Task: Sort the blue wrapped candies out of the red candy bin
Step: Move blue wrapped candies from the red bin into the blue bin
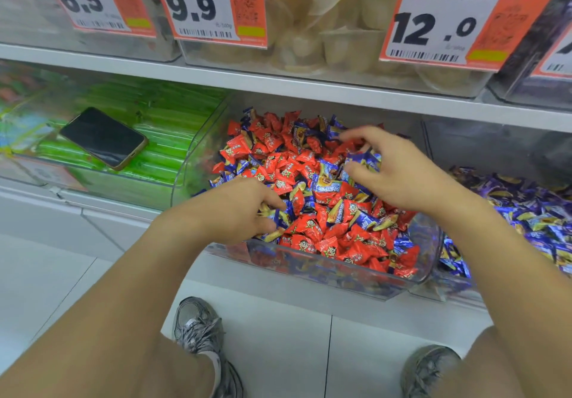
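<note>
A clear plastic bin (340, 269) on the lower shelf holds a heap of red wrapped candies (280, 162) with blue wrapped candies (326, 185) mixed through it. My left hand (238, 208) lies at the bin's front left, its fingers curled round several blue candies (280, 218). My right hand (399, 171) hovers over the middle right of the heap, thumb and fingers pinching a blue candy (362, 157).
To the right stands a bin of blue candies (526, 208). Left of the red bin, a dark phone (103, 137) lies on a bin of green packs (167, 137). A shelf edge (278, 83) with price tags hangs close above. My shoes (201, 332) stand below.
</note>
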Demonstrator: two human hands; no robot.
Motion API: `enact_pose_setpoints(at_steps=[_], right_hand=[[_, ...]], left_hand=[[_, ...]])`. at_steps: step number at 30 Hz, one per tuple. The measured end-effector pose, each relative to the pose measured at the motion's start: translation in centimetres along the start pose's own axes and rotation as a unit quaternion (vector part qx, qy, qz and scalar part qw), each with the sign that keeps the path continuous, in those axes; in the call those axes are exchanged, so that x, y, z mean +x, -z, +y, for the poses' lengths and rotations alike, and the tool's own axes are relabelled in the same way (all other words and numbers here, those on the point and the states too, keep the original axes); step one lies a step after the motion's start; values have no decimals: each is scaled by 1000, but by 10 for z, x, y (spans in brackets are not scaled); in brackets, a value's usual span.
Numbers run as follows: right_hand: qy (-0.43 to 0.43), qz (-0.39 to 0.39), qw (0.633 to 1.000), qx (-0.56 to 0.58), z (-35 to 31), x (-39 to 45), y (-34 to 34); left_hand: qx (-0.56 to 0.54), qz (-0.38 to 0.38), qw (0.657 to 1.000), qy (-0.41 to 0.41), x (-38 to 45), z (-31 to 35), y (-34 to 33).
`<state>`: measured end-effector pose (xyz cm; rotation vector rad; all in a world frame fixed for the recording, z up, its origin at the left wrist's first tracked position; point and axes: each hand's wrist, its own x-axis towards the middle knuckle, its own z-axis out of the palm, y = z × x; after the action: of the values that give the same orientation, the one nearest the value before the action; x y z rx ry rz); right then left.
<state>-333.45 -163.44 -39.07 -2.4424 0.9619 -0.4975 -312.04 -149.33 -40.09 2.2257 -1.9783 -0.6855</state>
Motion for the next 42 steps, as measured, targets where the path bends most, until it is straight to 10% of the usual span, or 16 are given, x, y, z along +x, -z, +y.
enact_pose_setpoints(at_steps=[10, 21, 35, 42], right_hand=[[17, -72, 978, -195, -21, 9, -25], [-15, 125, 989, 81, -12, -6, -2], [-134, 86, 907, 389, -13, -29, 16], [-15, -2, 959, 284, -12, -61, 26]], left_hand=[[64, 17, 998, 13, 6, 10, -7], [-54, 168, 984, 14, -4, -10, 11], [-314, 226, 920, -61, 3, 41, 2], [-330, 132, 921, -159, 17, 100, -21]])
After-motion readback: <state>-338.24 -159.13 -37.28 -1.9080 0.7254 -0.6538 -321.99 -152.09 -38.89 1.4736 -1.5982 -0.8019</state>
